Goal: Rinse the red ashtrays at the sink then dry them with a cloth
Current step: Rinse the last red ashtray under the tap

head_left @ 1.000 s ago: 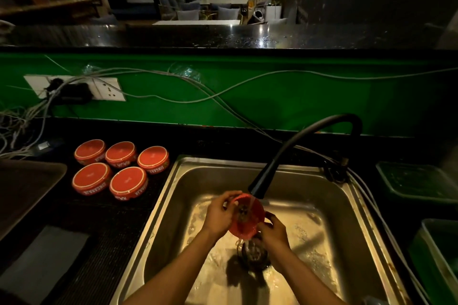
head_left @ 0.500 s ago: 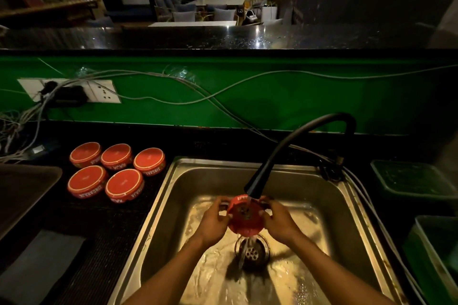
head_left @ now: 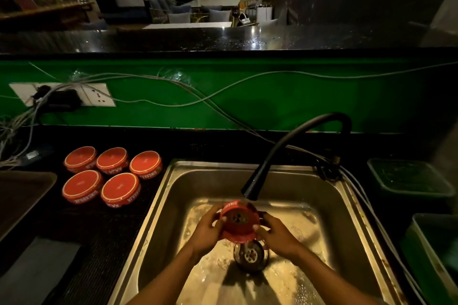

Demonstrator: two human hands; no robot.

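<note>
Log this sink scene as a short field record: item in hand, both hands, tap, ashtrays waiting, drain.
item in hand: red ashtray, tilted under the spout
left hand: grips its left rim
right hand: grips its right rim
tap: black faucet, water running onto the ashtray
waiting: five red ashtrays upside down on the counter left of the sink
drain: open strainer, below the ashtray

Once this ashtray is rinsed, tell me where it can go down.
Dark counter in front of the five ashtrays, between them and the grey cloth, looks bare. Between the ashtrays and the sink rim is tight. Both hands hold the wet ashtray.
</note>
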